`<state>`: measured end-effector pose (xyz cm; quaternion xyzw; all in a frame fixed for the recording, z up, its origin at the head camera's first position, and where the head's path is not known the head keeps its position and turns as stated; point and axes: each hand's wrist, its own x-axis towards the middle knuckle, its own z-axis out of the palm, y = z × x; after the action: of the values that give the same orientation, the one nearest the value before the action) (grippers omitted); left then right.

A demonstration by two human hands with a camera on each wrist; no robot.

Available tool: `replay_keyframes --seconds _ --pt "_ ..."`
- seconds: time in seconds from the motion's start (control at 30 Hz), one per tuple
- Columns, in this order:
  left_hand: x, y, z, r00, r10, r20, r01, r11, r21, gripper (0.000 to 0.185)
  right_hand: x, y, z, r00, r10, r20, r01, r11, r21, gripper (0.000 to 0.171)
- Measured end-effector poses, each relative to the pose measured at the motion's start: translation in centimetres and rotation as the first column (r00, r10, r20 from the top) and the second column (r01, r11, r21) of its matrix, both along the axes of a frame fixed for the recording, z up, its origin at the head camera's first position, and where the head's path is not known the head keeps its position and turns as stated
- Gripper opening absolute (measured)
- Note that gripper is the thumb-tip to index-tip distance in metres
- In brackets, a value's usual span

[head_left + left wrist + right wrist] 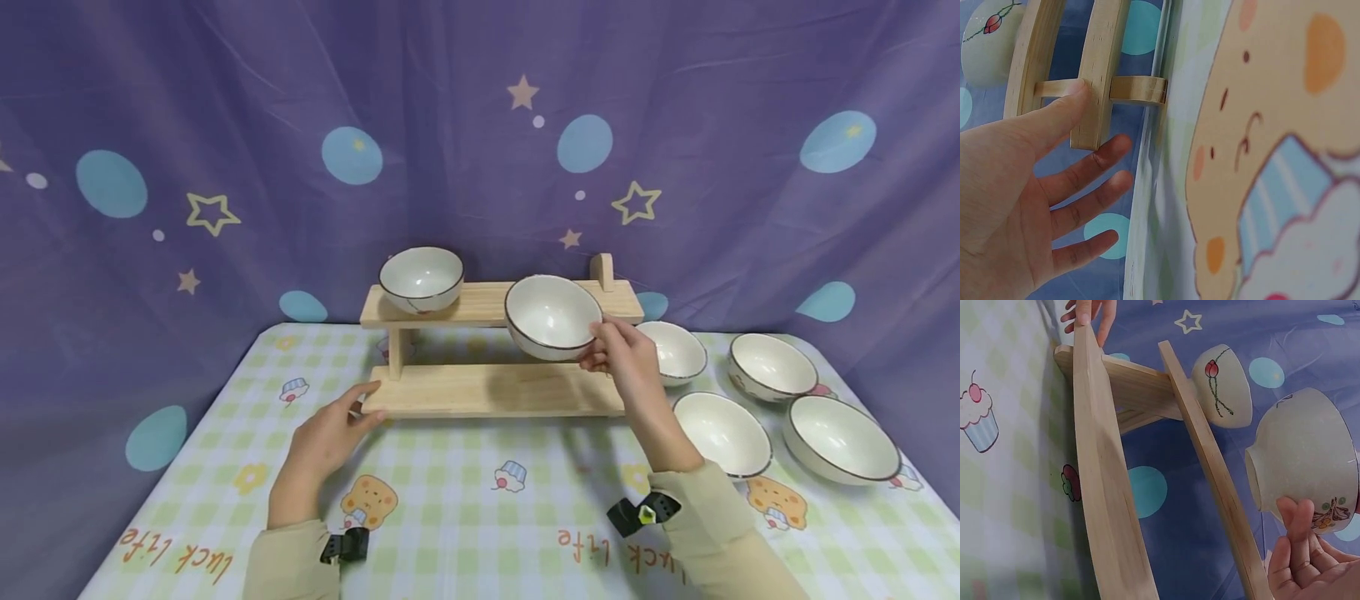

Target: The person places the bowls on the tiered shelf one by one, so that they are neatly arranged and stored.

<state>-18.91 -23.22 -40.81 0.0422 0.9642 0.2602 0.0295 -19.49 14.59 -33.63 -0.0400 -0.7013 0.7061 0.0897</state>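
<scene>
Both hands are busy: the right hand [626, 354] grips a white bowl [551, 317] by its rim, tilted just off the wooden rack [495, 392], while the open left hand [330, 433] steadies the rack's lower board. One bowl on the top shelf [421, 278] is placed; four bowls [772, 408] wait on the desk [465, 517].

The right hand [1310, 562] held a white bowl [1307, 465] by its rim, fingers curled along the flowered side, just off the rack's [1110, 506] upper shelf [1210, 469]. A second bowl [1225, 387], painted with a red bud, sat on that shelf. Fingertips of the left hand [1088, 314] touched the lower board's far end. A cupcake-print cloth [997, 456] lay beneath.
</scene>
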Motion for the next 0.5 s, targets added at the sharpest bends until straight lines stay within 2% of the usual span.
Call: replay_keyframes --seconds 0.5 --pt "0.0 0.0 -0.1 1.0 0.006 0.011 -0.006 1.0 0.001 0.063 -1.8 -1.4 0.8 1.0 -0.007 0.019 0.007 1.0 0.008 0.046"
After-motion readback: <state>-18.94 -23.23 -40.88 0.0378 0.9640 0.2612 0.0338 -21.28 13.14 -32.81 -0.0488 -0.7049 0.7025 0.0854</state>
